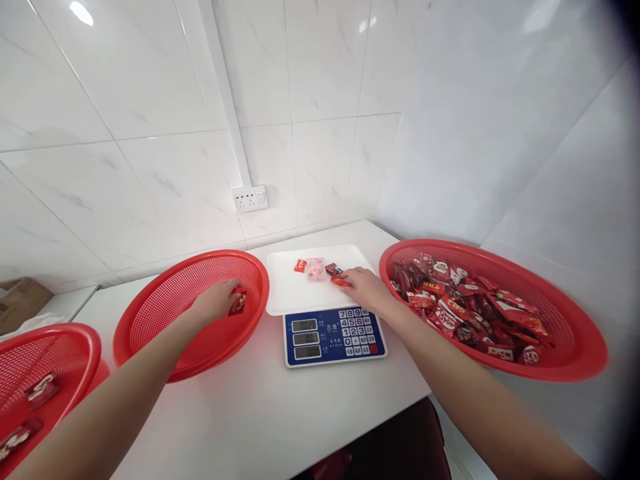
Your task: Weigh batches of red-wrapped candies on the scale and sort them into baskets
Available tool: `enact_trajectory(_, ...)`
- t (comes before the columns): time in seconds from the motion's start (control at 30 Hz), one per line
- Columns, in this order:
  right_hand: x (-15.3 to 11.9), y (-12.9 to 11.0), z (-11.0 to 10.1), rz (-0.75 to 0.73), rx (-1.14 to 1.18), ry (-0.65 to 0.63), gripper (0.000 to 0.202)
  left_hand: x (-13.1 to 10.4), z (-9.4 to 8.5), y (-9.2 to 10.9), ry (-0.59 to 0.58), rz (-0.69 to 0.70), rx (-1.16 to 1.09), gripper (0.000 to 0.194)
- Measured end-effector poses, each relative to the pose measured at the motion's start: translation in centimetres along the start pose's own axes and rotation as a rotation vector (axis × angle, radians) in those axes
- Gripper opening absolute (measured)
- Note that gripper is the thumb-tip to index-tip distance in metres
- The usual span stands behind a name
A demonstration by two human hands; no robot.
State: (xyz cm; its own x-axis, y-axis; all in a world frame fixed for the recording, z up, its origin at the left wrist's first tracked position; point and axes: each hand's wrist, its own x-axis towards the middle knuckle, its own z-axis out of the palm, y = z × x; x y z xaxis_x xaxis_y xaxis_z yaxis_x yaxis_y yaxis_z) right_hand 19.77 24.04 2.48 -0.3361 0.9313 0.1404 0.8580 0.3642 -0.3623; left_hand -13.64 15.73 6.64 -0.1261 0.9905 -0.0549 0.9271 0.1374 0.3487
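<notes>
My left hand [216,301] is closed on a dark red snack packet [239,304], held inside the rim of the middle red basket [150,300]. On the white pan of a digital scale [290,290], the fingers of my right hand [369,288] pinch a small orange-red packet [341,281]. Beside it on the pan lie a dark packet [333,269], a pale pink packet [315,269] and a small red packet [300,265]. Below the pan, the blue keypad panel [333,337] carries displays whose digits are hard to read.
At right, a red basket [575,363] holds many wrapped snacks. Another red basket [93,347] with a few dark packets stands at the lower left. Behind the white table [240,413] rises a tiled wall with a socket [250,199]. A cardboard box [23,303] sits far left.
</notes>
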Motion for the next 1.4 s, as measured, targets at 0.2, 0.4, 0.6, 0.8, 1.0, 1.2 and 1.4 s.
enact_trajectory(0.2, 0.1, -0.3, -0.2, -0.042, -0.103, 0.029, 0.023, -0.1, 0.4, 3.7, 0.032, 0.101, -0.069, 0.041)
enact_trajectory(0.4, -0.7, -0.9, -0.9, -0.001, 0.121, 0.031, 0.024, 0.6, 2.3, 10.5, -0.066, 0.311, -0.339, 0.034)
enact_trajectory(0.6, -1.9, -2.9, -1.0, -0.139, 0.577, -0.003, 0.029, 1.4, 5.4, 15.7, -0.266, 0.346, -0.663, 0.033)
enact_trajectory(0.8, -0.9, -2.0, -0.6, -0.108, 0.56, 0.044, 0.022, 1.0, 3.3, 13.8, -0.176, 0.279, -0.652, 0.03)
enact_trajectory(1.0, 1.8, -0.5, -0.6, -0.088, 0.056, 0.073, 0.033, -0.8, -1.4, 7.1, 0.014, 0.134, -0.264, 0.032)
enact_trajectory(1.2, 3.0, -0.9, 0.0, -0.082, -0.031, -0.034, 0.032, -1.4, -0.7, 3.9, 0.035, 0.075, -0.051, 0.032)
enact_trajectory(1.4, 1.5, -1.7, -1.4, -0.032, 0.076, -0.04, 0.026, -1.2, 1.1, 8.2, -0.013, 0.273, -0.197, 0.04)
